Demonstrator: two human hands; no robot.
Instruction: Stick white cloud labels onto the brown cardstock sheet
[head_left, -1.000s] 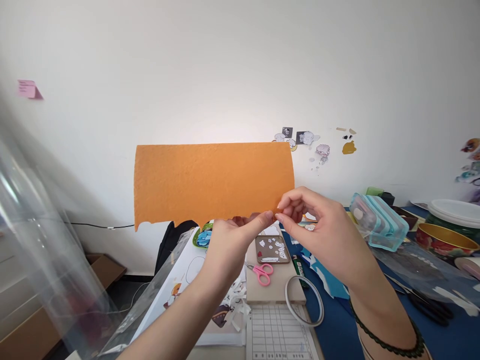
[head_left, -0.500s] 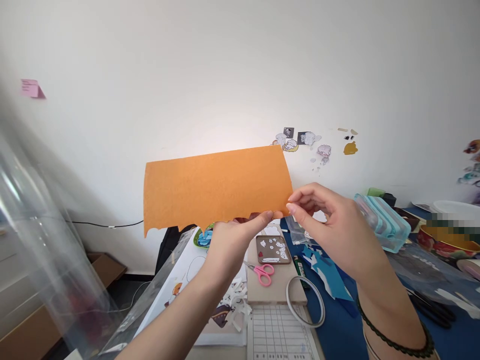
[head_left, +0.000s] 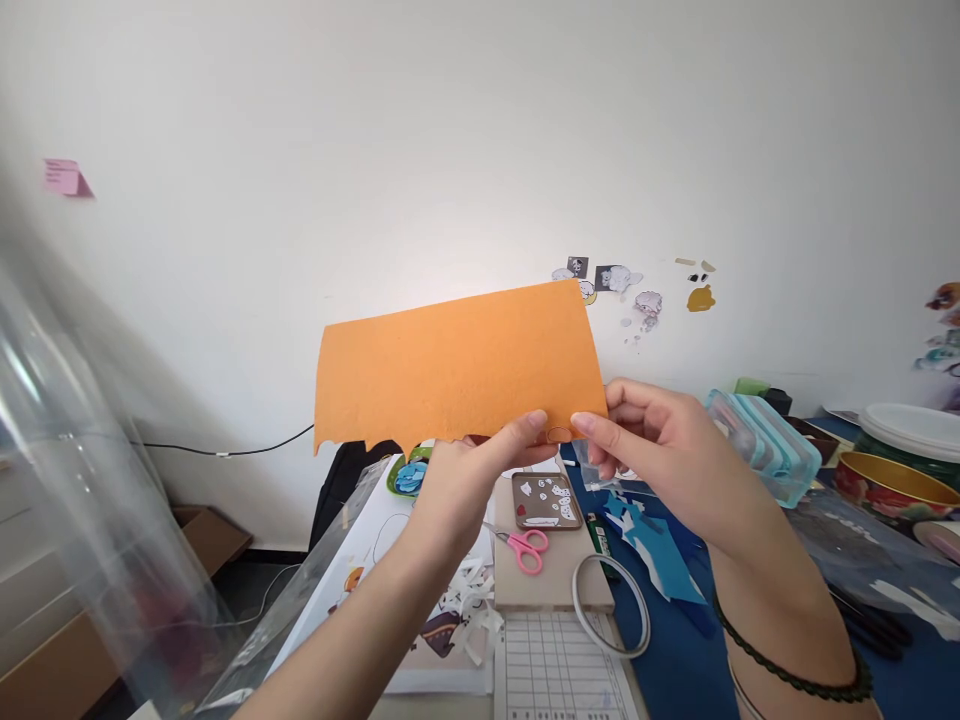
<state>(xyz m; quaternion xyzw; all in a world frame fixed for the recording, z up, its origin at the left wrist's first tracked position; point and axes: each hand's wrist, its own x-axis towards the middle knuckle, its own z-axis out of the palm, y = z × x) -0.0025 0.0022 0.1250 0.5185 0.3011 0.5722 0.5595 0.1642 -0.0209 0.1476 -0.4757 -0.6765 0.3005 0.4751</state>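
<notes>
I hold an orange felt sheet (head_left: 457,370) up in front of the white wall, its lower edge cut ragged. My left hand (head_left: 461,485) pinches the sheet's bottom edge near the middle, thumb on the front. My right hand (head_left: 660,455) grips the lower right corner with thumb and fingers closed on it. A small outlined shape shows on the felt between the two thumbs.
Below on the desk lie pink scissors (head_left: 525,547), a brown card with white cut-outs (head_left: 546,500), a tape ring (head_left: 609,605), blue paper scraps (head_left: 652,545) and a light blue plastic box (head_left: 765,445). Clear plastic film (head_left: 82,500) rises at left. Bowls (head_left: 900,470) stand far right.
The sheet has shifted right and tilted, left end lower. My right hand let go for a moment and has taken hold of the lower right corner again.
</notes>
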